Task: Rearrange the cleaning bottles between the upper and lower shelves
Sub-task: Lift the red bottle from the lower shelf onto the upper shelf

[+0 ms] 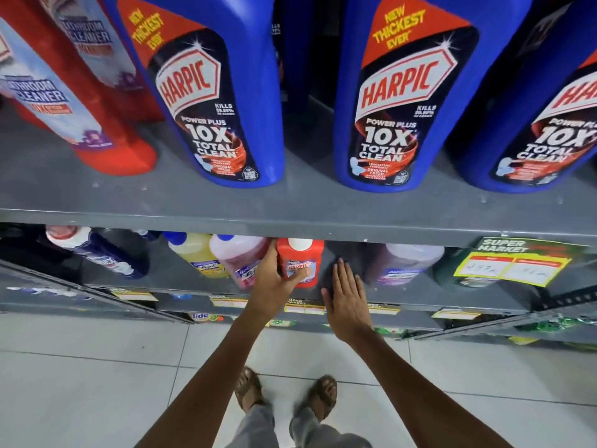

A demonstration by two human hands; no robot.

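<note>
On the lower shelf [181, 276] stands a small red Harpic bottle [303, 257] with a white cap. My left hand [274, 282] wraps around its left side and front, thumb across the label. My right hand [347, 299] hovers flat just right of it, fingers apart, holding nothing. Big blue Harpic bottles [213, 92] [400, 92] [555, 124] stand on the upper shelf [290, 208], with red bathroom cleaner bottles [74, 92] at its left.
Beside the red bottle on the lower shelf are a pink bottle [239, 257], a yellow one [197, 253], a dark blue one [100, 253] and a purple one [403, 260]. A yellow price tag [510, 266] hangs at right. Tiled floor and my sandalled feet are below.
</note>
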